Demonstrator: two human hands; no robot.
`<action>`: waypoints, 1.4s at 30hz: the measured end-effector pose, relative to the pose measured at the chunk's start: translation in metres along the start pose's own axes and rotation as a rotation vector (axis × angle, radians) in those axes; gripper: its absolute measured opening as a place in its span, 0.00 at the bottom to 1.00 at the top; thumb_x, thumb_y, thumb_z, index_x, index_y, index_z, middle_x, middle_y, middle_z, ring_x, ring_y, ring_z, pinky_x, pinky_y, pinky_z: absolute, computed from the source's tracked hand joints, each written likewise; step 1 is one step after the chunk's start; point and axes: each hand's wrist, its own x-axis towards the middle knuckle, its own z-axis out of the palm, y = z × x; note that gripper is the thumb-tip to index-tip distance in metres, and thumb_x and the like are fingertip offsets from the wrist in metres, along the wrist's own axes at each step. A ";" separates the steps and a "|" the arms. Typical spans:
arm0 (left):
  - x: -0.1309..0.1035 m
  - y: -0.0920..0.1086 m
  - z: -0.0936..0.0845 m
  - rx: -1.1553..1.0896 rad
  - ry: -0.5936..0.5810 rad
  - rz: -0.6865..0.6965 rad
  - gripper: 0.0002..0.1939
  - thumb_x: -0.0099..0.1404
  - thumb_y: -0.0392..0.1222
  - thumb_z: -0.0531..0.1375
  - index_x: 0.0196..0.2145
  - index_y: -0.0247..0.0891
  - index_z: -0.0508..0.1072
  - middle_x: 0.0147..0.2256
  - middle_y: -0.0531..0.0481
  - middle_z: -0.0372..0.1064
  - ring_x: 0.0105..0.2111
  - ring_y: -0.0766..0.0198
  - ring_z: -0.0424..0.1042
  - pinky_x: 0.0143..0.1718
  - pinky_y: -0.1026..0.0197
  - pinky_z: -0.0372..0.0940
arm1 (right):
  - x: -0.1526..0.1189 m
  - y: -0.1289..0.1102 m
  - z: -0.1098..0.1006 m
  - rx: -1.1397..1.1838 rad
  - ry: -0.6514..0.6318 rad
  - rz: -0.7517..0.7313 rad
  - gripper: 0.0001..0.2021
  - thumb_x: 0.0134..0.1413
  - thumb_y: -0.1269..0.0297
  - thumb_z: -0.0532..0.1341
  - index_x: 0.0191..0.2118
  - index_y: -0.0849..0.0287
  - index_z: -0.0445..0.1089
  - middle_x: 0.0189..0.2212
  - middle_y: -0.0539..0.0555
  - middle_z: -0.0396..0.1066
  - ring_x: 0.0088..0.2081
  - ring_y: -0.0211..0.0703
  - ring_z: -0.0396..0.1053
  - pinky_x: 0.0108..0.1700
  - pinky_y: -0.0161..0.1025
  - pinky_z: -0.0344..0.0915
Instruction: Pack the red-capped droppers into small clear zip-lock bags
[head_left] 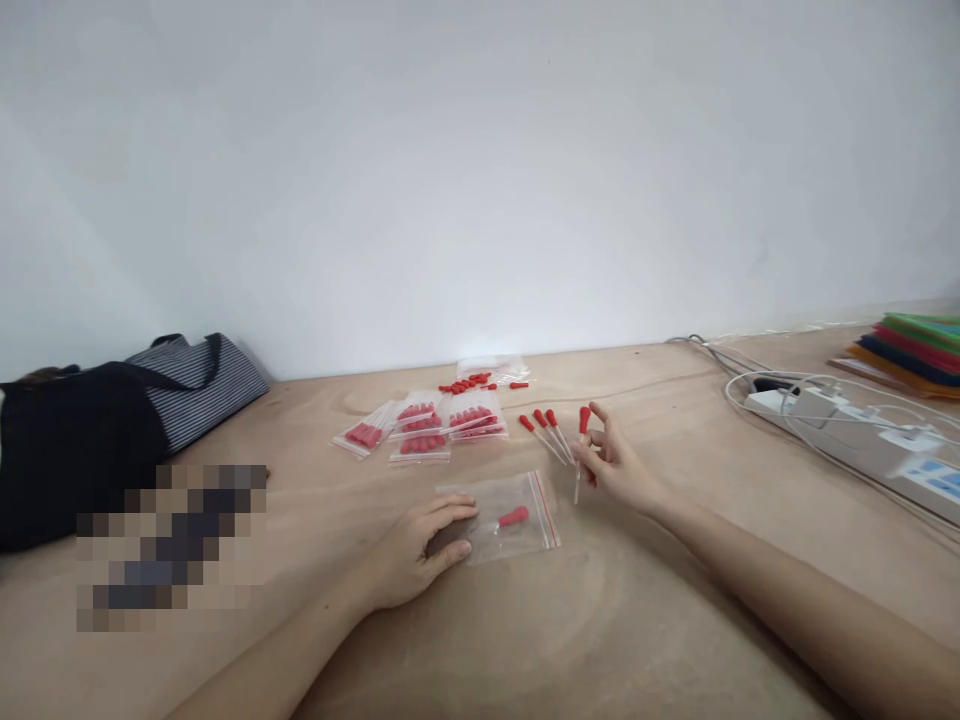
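My right hand pinches a dropper with a red bulb, held upright with its thin clear tube pointing down. Just left of it, several more red-bulbed droppers lie side by side on the table, tubes slanting toward that hand. My left hand rests open on the table, fingertips on the left edge of a clear zip bag and thumb spread apart. A single red rubber bulb shows inside this bag, whose red-lined zip faces right.
Filled zip bags of red bulbs are grouped farther back. Loose red bulbs lie behind them beside clear plastic. A power strip with cables stands right, near coloured folders. At left are a dark bag and a blurred patch.
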 end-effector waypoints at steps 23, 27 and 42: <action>0.001 0.002 -0.001 -0.015 -0.004 -0.006 0.18 0.62 0.45 0.55 0.49 0.43 0.64 0.52 0.49 0.61 0.52 0.57 0.58 0.52 0.54 0.55 | -0.023 -0.005 0.025 0.283 -0.068 0.307 0.19 0.36 0.53 0.64 0.30 0.59 0.59 0.22 0.47 0.66 0.22 0.33 0.65 0.27 0.34 0.64; 0.000 0.001 -0.002 -0.007 -0.022 0.000 0.20 0.61 0.47 0.55 0.50 0.43 0.63 0.53 0.48 0.59 0.53 0.57 0.57 0.53 0.53 0.54 | -0.022 0.001 0.016 0.048 -0.326 0.210 0.13 0.37 0.58 0.66 0.27 0.62 0.66 0.18 0.45 0.62 0.19 0.29 0.57 0.21 0.29 0.54; 0.001 0.003 0.000 0.011 -0.025 -0.023 0.21 0.60 0.47 0.56 0.51 0.43 0.63 0.53 0.48 0.58 0.53 0.56 0.56 0.53 0.52 0.53 | -0.011 0.002 0.027 -0.063 -0.601 0.032 0.16 0.38 0.51 0.63 0.26 0.62 0.75 0.25 0.53 0.70 0.26 0.35 0.63 0.29 0.33 0.60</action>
